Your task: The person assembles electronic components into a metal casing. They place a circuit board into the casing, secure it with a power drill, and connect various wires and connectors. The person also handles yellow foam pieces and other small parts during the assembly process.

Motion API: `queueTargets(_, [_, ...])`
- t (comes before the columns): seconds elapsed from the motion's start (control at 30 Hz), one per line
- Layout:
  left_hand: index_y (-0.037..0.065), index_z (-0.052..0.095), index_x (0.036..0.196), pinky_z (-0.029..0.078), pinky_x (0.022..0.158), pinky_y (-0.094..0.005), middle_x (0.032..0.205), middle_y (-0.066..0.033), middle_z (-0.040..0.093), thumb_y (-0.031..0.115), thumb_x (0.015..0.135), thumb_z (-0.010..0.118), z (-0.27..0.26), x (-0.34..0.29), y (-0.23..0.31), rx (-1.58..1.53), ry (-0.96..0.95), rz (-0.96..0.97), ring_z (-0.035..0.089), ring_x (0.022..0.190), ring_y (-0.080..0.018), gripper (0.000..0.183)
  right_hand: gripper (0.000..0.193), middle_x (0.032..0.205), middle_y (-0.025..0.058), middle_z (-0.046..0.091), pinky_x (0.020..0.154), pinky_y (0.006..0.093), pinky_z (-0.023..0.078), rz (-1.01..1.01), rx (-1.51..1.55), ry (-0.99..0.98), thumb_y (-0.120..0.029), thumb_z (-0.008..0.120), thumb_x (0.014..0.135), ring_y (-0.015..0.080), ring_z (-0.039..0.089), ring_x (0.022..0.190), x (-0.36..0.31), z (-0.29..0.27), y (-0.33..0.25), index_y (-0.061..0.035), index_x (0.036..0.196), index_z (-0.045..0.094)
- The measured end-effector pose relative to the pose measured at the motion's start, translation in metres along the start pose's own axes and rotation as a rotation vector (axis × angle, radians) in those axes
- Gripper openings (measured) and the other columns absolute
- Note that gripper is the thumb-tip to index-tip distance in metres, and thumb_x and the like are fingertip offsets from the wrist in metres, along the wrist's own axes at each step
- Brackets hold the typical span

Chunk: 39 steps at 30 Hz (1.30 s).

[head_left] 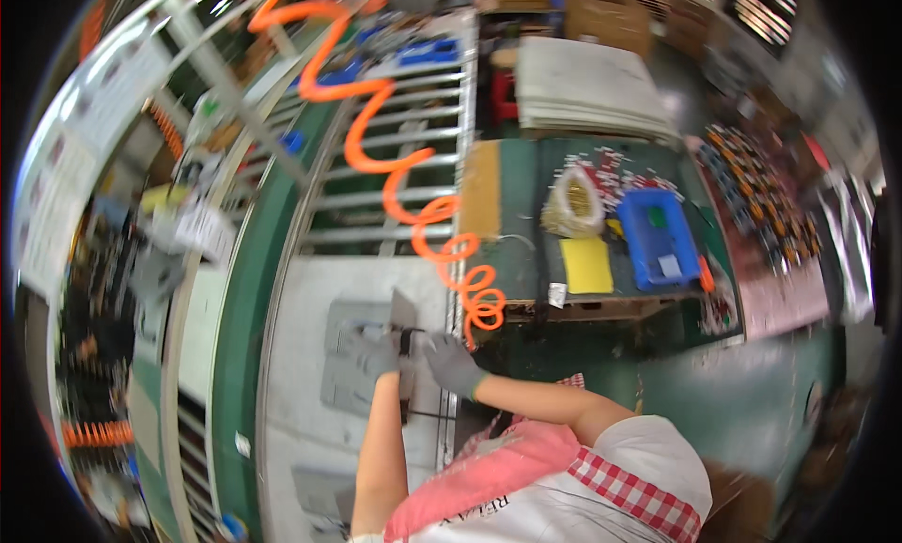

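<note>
A grey flat panel-like part [349,395] lies on the pale board of the roller line, with an upright plate [402,310] along its right side. My left hand [376,353], in a grey glove, rests over this part with its fingers stretched out. Just right of it, my right hand [455,365], also gloved, has its fingers bent towards a small black piece [406,342] between the hands. Blur hides what the right fingers grip. A thin dark cord [430,414] runs below the right hand.
An orange coiled hose [395,191] hangs over the line, ending near my right hand. Another grey part [324,491] lies nearer me. To the right, a green bench [512,252] carries a blue bin [658,242], a bag of small brass-coloured pieces [575,203] and a yellow pad [587,266].
</note>
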<state>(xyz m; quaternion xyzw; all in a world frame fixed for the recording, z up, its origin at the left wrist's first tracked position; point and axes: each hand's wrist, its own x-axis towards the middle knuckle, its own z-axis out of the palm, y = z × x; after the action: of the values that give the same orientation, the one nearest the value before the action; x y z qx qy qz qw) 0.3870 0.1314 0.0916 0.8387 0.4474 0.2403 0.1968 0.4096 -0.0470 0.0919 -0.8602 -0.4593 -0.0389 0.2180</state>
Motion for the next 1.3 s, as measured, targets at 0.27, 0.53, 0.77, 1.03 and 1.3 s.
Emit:
queueTargets(0.27, [0.000,0.050,0.112,0.042,0.086,-0.0422,0.106,-0.0181,0.052,0.012,0.078,0.062,-0.054,-0.151,0.038,-0.282,-0.222,0.594,0.050,0.100,-0.0353,0.038,0.031,0.099,0.0171,0.067,0.078,0.0420,0.052,0.759,-0.011,-0.866,-0.020,0.060,0.075,0.0319,0.064,0.094,-0.312,-0.044,0.099,-0.0081,0.104,0.065])
queueTargets(0.53, [0.001,0.060,0.095,0.045,0.068,-0.0391,0.092,-0.0146,0.054,0.008,0.075,0.063,-0.054,-0.321,0.005,-0.241,-1.054,0.928,0.055,0.078,-0.0288,0.022,0.031,0.102,0.0231,0.064,0.086,0.0406,0.049,1.981,0.272,-0.124,-0.020,0.051,0.077,0.0352,0.063,0.095,-0.647,-0.072,-0.013,-0.0029,0.096,0.069])
queueTargets(0.77, [0.003,0.062,0.091,0.047,0.067,-0.0367,0.084,-0.0110,0.058,0.012,0.076,0.063,-0.008,-0.351,0.038,-0.187,-1.306,0.961,0.057,0.075,-0.0261,0.017,0.024,0.094,0.0180,0.066,0.083,0.0422,0.050,2.302,0.170,0.346,-0.023,0.053,0.076,0.0348,0.063,0.091,-0.744,-0.061,-0.056,-0.0091,0.086,0.071])
queueTargets(1.03, [0.007,0.065,0.088,0.048,0.067,-0.0331,0.076,-0.0064,0.061,0.015,0.078,0.064,0.033,-0.427,0.124,0.237,-1.225,1.010,0.058,0.070,-0.0188,0.013,0.023,0.100,0.0202,0.064,0.084,0.0439,0.049,2.604,-0.134,0.954,-0.022,0.051,0.083,0.0364,0.062,0.095,-0.884,-0.168,0.025,-0.0079,0.091,0.067])
queueTargets(1.3, [0.002,0.063,0.092,0.047,0.070,-0.0277,0.081,-0.0084,0.062,0.010,0.083,0.061,0.070,-0.766,0.401,0.060,-1.568,1.492,0.059,0.073,-0.0141,0.012,0.016,0.077,0.0109,0.062,0.055,0.0356,0.049,2.751,0.774,1.473,-0.016,0.054,0.080,0.0210,0.058,0.064,-1.116,-0.073,0.085,-0.0044,0.081,0.065])
